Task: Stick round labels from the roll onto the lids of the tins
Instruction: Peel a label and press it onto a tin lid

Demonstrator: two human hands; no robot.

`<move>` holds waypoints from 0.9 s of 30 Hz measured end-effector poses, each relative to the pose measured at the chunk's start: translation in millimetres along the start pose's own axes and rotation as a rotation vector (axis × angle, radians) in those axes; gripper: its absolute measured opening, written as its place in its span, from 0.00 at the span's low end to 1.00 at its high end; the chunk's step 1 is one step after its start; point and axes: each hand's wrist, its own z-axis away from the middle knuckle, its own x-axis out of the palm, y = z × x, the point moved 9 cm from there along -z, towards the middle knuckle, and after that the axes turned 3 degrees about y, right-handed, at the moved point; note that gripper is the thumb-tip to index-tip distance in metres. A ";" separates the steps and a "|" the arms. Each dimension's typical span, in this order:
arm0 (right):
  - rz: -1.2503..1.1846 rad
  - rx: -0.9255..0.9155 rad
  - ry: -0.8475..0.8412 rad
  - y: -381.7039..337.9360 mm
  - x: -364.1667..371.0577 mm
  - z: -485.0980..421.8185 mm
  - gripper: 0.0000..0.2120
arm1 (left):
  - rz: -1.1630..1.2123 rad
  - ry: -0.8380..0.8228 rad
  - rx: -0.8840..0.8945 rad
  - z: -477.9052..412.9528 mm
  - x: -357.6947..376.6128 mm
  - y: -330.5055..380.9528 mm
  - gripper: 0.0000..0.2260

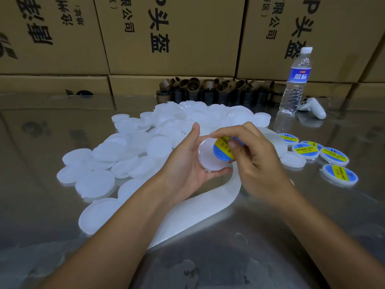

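Stacked cardboard boxes point(173, 34) printed with black characters were seen behind a shiny metal table point(270, 247). Above the middle of that table, a white lid point(206, 157) was held in the left hand point(187, 165), its rim gripped between the thumb and the curled fingers. A round blue and yellow label point(224, 150) was pinched at its edge by the thumb and forefinger of the right hand point(258, 161) and was laid over the right part of the held lid; whether it was already stuck down could not be told. A heap of unlabelled lids point(125, 147) was spread over the table to the left of and behind the hands. Several labelled lids point(333, 156) were laid flat to the right. A white backing strip point(200, 207) was curved under the hands towards the near edge. A water bottle point(294, 84) was stood upright at the far right, with a white controller point(312, 109) just beside it. Brown cardboard cores point(208, 90) were lined up against the boxes.
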 end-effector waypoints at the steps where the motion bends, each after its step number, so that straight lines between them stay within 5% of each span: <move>1: 0.024 -0.010 -0.024 -0.6 2.0 1.0 0.19 | -0.008 -0.005 0.002 -0.6 0.0 -0.3 0.30; 13: 0.197 -0.039 -0.173 0.9 18.4 6.2 0.17 | -0.016 -0.132 -0.006 -0.6 9.5 -2.9 0.34; 27: 0.266 -0.063 -0.153 4.5 18.9 7.2 0.16 | 0.026 -0.139 -0.016 2.1 13.5 -2.6 0.34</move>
